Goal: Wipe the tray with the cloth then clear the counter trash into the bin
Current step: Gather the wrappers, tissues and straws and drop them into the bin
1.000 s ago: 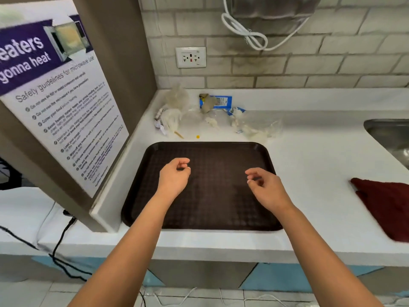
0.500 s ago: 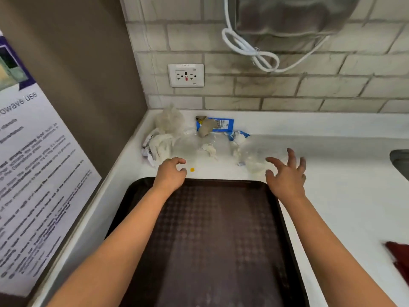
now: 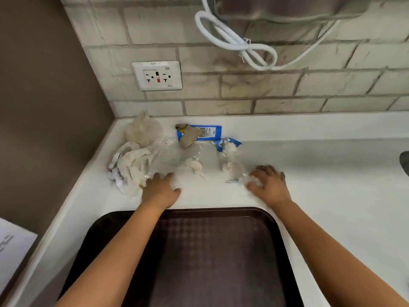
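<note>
Tray [image 3: 199, 262] lay nearest, under both forearms. Since half a second before, both hands had advanced past its far rim onto the counter [image 3: 332, 196]. Left hand [image 3: 160, 190] flat, fingertips touching the crumpled trash [image 3: 137, 167]; right hand [image 3: 269, 185] spread, pressing clear plastic [image 3: 254, 179]. Blue wrapper [image 3: 210, 132] lay against the wall.

Both hands lie on the white counter [image 3: 309, 173] past the dark tray's [image 3: 210, 262] far edge. The left hand [image 3: 160, 190] touches crumpled white trash [image 3: 132, 165] near the back left corner; the right hand [image 3: 269, 185] rests on clear plastic [image 3: 242, 173].
</note>
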`<move>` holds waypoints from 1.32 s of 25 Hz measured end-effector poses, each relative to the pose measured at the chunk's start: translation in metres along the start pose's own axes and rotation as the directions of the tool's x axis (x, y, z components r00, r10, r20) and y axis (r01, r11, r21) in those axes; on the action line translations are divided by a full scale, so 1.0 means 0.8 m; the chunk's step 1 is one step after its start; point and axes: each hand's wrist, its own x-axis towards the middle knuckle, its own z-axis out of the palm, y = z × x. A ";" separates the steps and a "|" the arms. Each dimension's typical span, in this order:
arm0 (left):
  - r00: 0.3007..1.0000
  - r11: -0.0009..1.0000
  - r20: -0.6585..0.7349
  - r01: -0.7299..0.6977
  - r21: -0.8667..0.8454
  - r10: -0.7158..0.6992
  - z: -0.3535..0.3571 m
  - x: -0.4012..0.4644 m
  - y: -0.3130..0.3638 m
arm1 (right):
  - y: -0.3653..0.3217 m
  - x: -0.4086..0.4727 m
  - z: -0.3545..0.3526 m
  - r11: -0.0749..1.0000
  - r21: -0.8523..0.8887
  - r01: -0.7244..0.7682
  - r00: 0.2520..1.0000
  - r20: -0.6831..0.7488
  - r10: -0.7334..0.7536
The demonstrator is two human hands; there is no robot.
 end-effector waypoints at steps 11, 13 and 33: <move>0.985 0.979 -0.082 0.142 -0.145 -0.155 -0.007 -0.004 -0.004 | -0.007 -0.008 0.008 0.955 0.279 0.098 0.936 -0.351 0.007; 0.977 0.966 -0.110 0.159 -0.206 -0.184 -0.007 -0.005 -0.006 | -0.007 -0.007 0.008 0.970 0.218 0.104 0.936 -0.352 -0.021; 0.940 0.469 -0.327 -0.244 -0.849 -0.102 -0.051 -0.113 0.013 | -0.048 -0.057 -0.082 0.295 0.953 -0.067 0.784 -0.133 0.607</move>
